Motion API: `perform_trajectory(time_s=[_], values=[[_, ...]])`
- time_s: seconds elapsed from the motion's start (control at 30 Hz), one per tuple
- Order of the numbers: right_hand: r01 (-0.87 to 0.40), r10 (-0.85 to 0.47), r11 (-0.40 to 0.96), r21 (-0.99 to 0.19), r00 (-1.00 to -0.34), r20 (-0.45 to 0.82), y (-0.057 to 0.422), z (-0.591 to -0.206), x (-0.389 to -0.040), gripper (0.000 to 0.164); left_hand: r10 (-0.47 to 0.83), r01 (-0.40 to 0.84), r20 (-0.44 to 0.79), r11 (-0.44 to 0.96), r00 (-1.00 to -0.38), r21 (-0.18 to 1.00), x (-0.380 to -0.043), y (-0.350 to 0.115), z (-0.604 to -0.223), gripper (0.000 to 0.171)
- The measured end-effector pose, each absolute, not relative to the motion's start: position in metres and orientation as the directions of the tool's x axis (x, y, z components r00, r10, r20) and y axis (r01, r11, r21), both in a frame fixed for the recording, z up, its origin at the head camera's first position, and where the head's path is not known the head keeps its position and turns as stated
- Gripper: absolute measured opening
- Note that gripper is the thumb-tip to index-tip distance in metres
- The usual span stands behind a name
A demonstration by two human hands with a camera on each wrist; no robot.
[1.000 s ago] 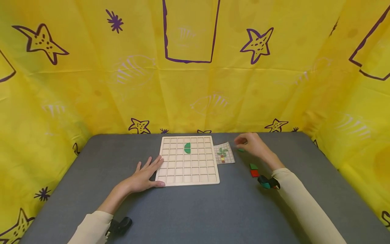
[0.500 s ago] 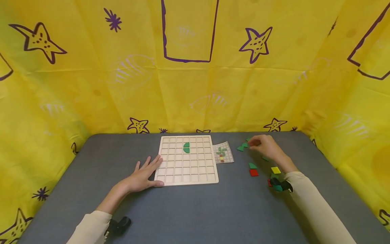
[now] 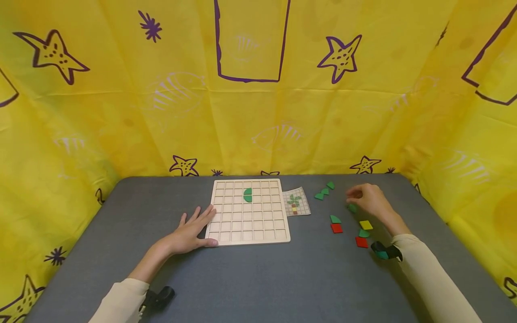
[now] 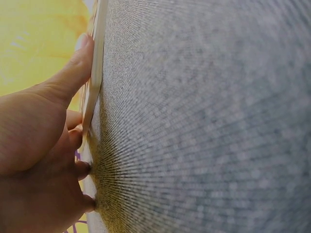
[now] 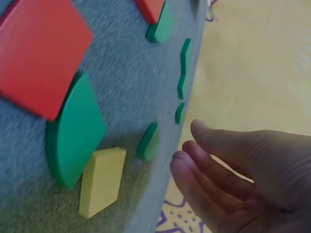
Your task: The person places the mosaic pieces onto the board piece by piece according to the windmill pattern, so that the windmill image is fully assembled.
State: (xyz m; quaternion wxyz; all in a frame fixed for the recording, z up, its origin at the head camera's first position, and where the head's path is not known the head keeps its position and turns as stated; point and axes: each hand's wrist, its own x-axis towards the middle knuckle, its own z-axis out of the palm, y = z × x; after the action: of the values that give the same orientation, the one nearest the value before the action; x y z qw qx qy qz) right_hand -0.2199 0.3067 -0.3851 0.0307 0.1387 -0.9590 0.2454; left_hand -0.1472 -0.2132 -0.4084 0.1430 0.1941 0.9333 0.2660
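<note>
A light wooden grid board (image 3: 236,222) lies on the dark grey table, with two green quarter-round tiles (image 3: 248,195) in its upper squares. My left hand (image 3: 187,233) rests spread on the board's left edge, thumb at the lower corner; in the left wrist view the thumb (image 4: 73,73) lies along the rim. Over a green tile (image 3: 352,208) at the right hovers my right hand (image 3: 371,202), fingers loosely bent. The right wrist view shows thumb and fingertips apart with nothing between them, and that green tile (image 5: 149,141) just beyond.
A printed pattern card (image 3: 296,202) touches the board's right side. Several green tiles (image 3: 325,191) lie farther back. A red square (image 3: 336,228) sits below a green tile (image 3: 335,219); a yellow square (image 3: 365,225), a green tile (image 3: 364,233) and another red square (image 3: 361,242) lie near the right wrist.
My right hand has moved rightward, from beside the card past the back green tiles to the single green tile. More tiles show now. The left hand has stayed on the board.
</note>
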Motion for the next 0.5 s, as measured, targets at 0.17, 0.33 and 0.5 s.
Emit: perform_trajectory(time_s=[0.17, 0.33, 0.5], values=[[-0.235, -0.231, 0.865, -0.443, -0.971, 0.063, 0.3129, -0.3864, -0.2165, 0.026, 0.435, 0.284, -0.167, 0.788, -0.885, 0.546, -0.1485, -0.2124, -0.4091, 0.096], [-0.174, -0.202, 0.890, -0.421, -0.979, -0.022, 0.3141, -0.3882, -0.2137, 0.033, 0.429, 0.277, -0.170, 0.790, -0.887, 0.547, -0.1487, -0.2117, -0.4089, 0.097], [-0.176, -0.195, 0.892, -0.417, -0.981, -0.004, 0.3118, -0.3927, -0.2152, 0.033, 0.428, 0.277, -0.171, 0.791, -0.887, 0.545, -0.1485, -0.2112, -0.4084, 0.096]])
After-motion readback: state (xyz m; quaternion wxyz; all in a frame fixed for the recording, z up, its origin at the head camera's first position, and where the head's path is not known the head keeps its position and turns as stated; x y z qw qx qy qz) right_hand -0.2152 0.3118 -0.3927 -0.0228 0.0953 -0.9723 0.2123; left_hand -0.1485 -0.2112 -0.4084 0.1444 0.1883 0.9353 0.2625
